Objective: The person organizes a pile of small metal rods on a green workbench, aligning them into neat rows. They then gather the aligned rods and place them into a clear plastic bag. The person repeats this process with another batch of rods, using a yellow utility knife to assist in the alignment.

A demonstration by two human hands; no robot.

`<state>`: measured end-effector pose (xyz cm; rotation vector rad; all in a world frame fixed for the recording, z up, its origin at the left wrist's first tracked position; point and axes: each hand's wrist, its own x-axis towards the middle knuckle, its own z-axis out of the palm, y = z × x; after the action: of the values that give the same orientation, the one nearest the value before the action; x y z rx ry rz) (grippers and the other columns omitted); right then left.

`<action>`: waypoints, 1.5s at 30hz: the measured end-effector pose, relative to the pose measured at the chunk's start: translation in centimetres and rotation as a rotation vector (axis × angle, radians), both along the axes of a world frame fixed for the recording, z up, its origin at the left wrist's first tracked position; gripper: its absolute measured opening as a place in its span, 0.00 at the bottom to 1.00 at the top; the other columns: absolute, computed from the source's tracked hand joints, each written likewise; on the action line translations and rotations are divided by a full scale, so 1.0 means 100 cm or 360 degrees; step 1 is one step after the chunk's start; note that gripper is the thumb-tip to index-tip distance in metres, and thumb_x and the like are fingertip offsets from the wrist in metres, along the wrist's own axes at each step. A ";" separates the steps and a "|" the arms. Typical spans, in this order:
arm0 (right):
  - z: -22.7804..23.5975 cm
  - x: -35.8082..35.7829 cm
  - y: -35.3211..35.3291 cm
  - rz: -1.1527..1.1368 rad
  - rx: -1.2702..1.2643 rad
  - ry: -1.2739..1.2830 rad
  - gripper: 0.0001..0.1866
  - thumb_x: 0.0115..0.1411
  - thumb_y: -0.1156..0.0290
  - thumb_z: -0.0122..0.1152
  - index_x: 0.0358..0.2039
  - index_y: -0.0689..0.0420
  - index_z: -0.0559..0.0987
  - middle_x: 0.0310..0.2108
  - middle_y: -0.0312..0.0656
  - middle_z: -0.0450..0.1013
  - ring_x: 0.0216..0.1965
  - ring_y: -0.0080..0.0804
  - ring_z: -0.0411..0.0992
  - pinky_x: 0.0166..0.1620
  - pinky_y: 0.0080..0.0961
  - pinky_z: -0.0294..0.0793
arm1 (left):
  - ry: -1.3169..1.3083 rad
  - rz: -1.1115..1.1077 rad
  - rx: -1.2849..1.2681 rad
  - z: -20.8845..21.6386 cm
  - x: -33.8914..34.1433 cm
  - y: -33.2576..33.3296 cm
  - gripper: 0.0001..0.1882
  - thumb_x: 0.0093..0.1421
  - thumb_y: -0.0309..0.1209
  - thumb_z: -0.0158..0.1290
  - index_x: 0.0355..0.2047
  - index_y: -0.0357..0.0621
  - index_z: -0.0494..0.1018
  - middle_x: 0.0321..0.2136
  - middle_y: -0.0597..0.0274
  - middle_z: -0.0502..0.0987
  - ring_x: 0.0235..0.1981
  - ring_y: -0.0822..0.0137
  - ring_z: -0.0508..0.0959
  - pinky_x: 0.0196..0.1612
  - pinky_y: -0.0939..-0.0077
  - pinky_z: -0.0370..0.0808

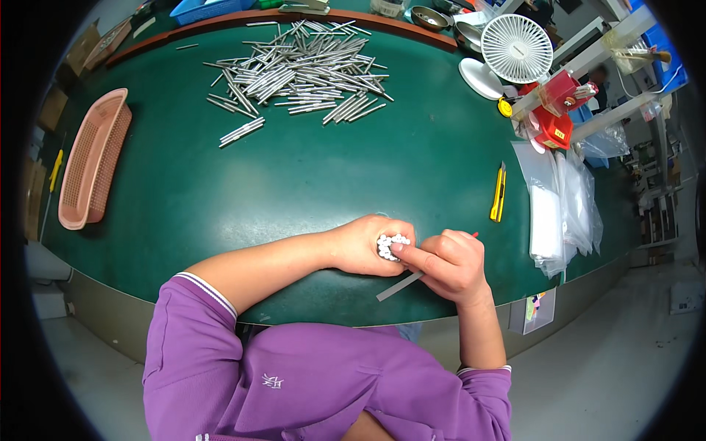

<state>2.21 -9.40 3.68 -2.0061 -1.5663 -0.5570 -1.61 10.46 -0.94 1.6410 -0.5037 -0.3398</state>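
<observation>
My left hand [360, 246] is closed around a bundle of thin rods [385, 252], their round ends pale and bright, just above the table's near edge. My right hand [452, 268] is beside it, its index finger laid on the rod ends. Curled in that same hand is a flat grey strip [399, 287] that juts out toward the lower left; a small red tip shows at the hand's far side, and I cannot tell whether it belongs to the strip. Farther back lies a heap of silvery metal rods [301, 66], with a small row of rods [241, 132] in front of it.
The green table [294, 176] has a brown raised rim [184, 31] at the back. A pink basket [77, 169] stands at left. To the right are a yellow utility knife [498, 192], clear plastic bags [562, 209], a white fan [516, 48] and a red bin [551, 128].
</observation>
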 end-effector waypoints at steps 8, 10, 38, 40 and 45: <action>0.009 0.001 0.004 -0.0001 -0.0079 0.0048 0.20 0.43 0.71 0.68 0.40 0.41 0.85 0.21 0.27 0.67 0.21 0.23 0.66 0.23 0.23 0.65 | 0.0036 0.0042 0.0155 0.005 0.000 0.000 0.10 0.49 0.29 0.62 0.32 0.46 0.73 0.27 0.64 0.78 0.30 0.66 0.77 0.33 0.71 0.73; 0.012 0.002 0.005 0.0003 -0.0159 0.0047 0.21 0.43 0.71 0.67 0.41 0.41 0.85 0.21 0.28 0.67 0.22 0.24 0.66 0.23 0.24 0.65 | -0.0013 0.0061 0.0188 0.002 0.000 0.000 0.11 0.51 0.32 0.62 0.32 0.45 0.73 0.26 0.61 0.78 0.29 0.64 0.78 0.32 0.69 0.73; -0.004 -0.012 0.002 -0.0453 0.0110 0.0577 0.18 0.58 0.68 0.60 0.49 0.52 0.78 0.46 0.44 0.70 0.49 0.44 0.70 0.50 0.37 0.72 | 0.0363 0.0145 0.0169 0.001 0.000 -0.001 0.11 0.53 0.27 0.63 0.36 0.41 0.75 0.36 0.59 0.80 0.41 0.69 0.79 0.48 0.72 0.75; 0.004 -0.023 0.023 -0.0334 -0.0007 0.0396 0.14 0.56 0.66 0.62 0.43 0.53 0.79 0.40 0.40 0.71 0.41 0.39 0.73 0.42 0.34 0.76 | -0.0161 0.0159 0.0123 -0.007 0.001 0.000 0.17 0.51 0.34 0.64 0.40 0.42 0.76 0.36 0.60 0.80 0.40 0.64 0.79 0.45 0.68 0.76; -0.018 -0.013 0.034 -0.0253 0.0012 -0.0067 0.09 0.55 0.62 0.64 0.30 0.53 0.76 0.29 0.37 0.68 0.28 0.37 0.73 0.30 0.33 0.75 | -0.0469 0.0276 0.0337 -0.006 -0.005 -0.007 0.18 0.51 0.35 0.63 0.40 0.40 0.75 0.38 0.55 0.79 0.42 0.56 0.78 0.46 0.63 0.76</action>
<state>0.93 -6.01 1.89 -2.1388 -1.4343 -0.6691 -2.08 9.80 -1.51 1.9394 -0.5547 -0.0211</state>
